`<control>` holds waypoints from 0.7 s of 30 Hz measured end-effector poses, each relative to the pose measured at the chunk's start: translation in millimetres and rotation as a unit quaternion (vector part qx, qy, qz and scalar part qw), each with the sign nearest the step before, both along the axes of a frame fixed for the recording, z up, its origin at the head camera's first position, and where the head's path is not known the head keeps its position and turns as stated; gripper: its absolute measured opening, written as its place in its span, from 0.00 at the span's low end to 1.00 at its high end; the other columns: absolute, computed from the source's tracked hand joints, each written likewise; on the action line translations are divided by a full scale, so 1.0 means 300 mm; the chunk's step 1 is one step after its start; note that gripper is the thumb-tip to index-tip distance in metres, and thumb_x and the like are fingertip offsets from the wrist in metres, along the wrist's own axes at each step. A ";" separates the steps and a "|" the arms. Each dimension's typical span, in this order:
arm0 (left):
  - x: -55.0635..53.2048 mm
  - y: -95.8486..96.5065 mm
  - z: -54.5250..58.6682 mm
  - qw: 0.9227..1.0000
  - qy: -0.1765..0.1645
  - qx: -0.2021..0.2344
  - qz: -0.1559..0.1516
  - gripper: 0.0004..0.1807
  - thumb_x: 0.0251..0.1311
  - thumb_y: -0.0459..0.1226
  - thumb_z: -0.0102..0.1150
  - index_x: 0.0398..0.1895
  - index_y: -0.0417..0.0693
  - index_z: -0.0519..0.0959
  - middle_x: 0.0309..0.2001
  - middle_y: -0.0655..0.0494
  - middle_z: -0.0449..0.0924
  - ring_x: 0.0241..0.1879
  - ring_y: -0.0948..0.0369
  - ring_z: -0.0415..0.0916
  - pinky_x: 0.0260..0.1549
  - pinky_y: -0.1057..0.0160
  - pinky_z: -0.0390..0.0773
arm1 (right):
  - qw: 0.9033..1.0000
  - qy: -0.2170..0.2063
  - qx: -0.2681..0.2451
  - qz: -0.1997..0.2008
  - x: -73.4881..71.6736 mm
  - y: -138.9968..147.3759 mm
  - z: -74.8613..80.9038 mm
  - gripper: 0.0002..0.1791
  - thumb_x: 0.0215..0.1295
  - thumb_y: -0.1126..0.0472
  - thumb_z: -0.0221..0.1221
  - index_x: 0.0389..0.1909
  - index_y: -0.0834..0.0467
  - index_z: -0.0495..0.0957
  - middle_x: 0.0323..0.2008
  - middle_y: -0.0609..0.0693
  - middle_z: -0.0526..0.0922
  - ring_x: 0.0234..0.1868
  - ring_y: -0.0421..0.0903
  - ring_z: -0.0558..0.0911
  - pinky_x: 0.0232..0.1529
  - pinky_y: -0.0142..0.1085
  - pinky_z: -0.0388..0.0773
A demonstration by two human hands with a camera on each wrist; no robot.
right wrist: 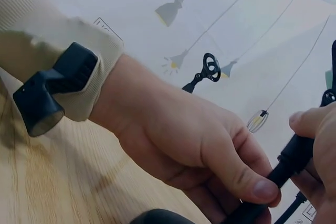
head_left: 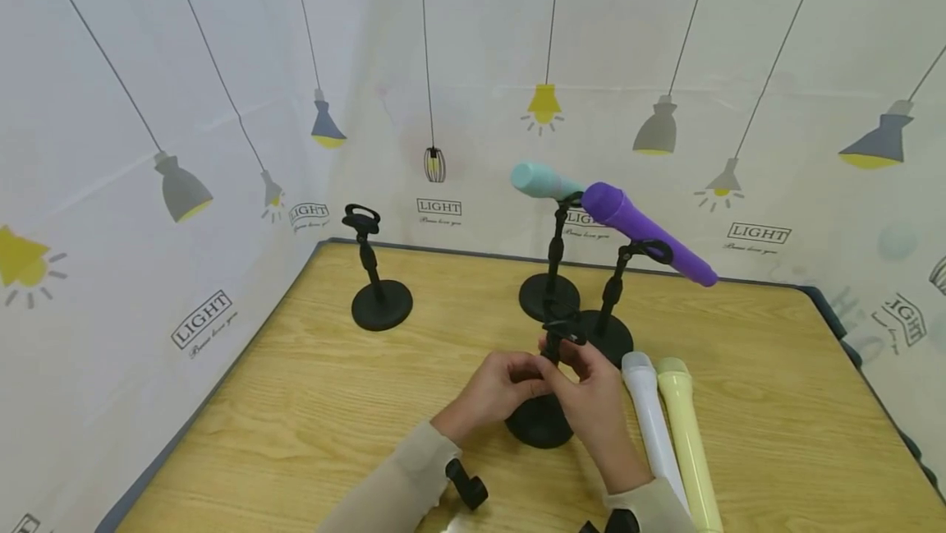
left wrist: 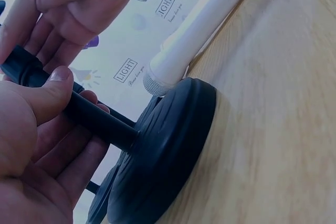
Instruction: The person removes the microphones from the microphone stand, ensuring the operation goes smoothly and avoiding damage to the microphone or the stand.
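Both hands are on a black desktop microphone stand (head_left: 543, 426) near the middle of the table. Its round base is on the wood, and the pole tilts in the left wrist view. My left hand (head_left: 491, 392) grips the lower pole, thumb along it and fingers curled behind. Higher up, my right hand (head_left: 597, 403) holds the thicker collar (left wrist: 23, 66) just under the clip (head_left: 565, 329). The clip has no microphone in it. Part of the pole is hidden behind the fingers in the head view.
Behind are stands carrying a turquoise microphone (head_left: 543, 180) and a purple microphone (head_left: 650, 231). A bare stand (head_left: 380, 305) is at the back left. A white microphone (head_left: 652, 418) and a yellow microphone (head_left: 689, 434) lie right of my right hand. Printed fabric walls surround the table.
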State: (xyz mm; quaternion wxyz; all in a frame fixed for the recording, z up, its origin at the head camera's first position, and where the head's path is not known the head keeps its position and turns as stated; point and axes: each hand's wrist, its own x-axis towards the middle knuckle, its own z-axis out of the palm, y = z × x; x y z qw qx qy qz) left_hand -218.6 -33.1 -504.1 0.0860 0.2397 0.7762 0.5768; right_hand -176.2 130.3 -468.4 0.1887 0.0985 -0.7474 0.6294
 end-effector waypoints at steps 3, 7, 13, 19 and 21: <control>0.001 0.001 0.001 1.000 -0.009 -0.004 0.004 0.11 0.72 0.35 0.70 0.54 0.49 0.91 0.51 0.51 0.93 0.49 0.63 0.90 0.49 0.71 0.86 | 1.000 0.002 0.004 0.006 -0.001 0.013 -0.001 0.15 0.67 0.72 0.72 0.53 0.66 0.87 0.48 0.65 0.92 0.50 0.30 0.87 0.59 0.20 0.80; 0.004 0.003 0.010 1.000 -0.016 -0.006 0.002 0.12 0.72 0.35 0.70 0.55 0.50 0.91 0.51 0.53 0.93 0.49 0.64 0.90 0.49 0.71 0.86 | 0.999 0.017 0.016 0.024 -0.001 0.030 -0.001 0.13 0.68 0.73 0.70 0.52 0.68 0.87 0.49 0.68 0.90 0.52 0.28 0.86 0.59 0.20 0.80; 0.004 0.004 0.016 1.000 -0.011 -0.009 -0.001 0.11 0.72 0.36 0.71 0.54 0.50 0.91 0.50 0.53 0.93 0.48 0.66 0.89 0.47 0.71 0.86 | 0.998 0.035 0.027 0.048 -0.005 0.047 -0.006 0.14 0.68 0.76 0.68 0.53 0.73 0.85 0.50 0.69 0.90 0.53 0.25 0.85 0.59 0.20 0.80; 0.005 -0.001 0.017 1.000 -0.014 -0.013 0.004 0.10 0.72 0.35 0.70 0.53 0.49 0.91 0.50 0.53 0.93 0.47 0.68 0.89 0.47 0.71 0.86 | 0.997 0.027 0.041 0.066 -0.010 0.051 -0.004 0.15 0.70 0.74 0.67 0.55 0.72 0.85 0.51 0.67 0.91 0.55 0.28 0.86 0.60 0.20 0.79; 0.006 -0.003 0.019 1.000 -0.009 -0.015 0.005 0.10 0.72 0.35 0.70 0.53 0.49 0.91 0.50 0.53 0.93 0.47 0.67 0.89 0.48 0.71 0.86 | 0.996 0.009 0.046 0.070 -0.010 0.053 0.000 0.15 0.71 0.71 0.68 0.57 0.70 0.85 0.53 0.66 0.91 0.56 0.31 0.87 0.60 0.21 0.80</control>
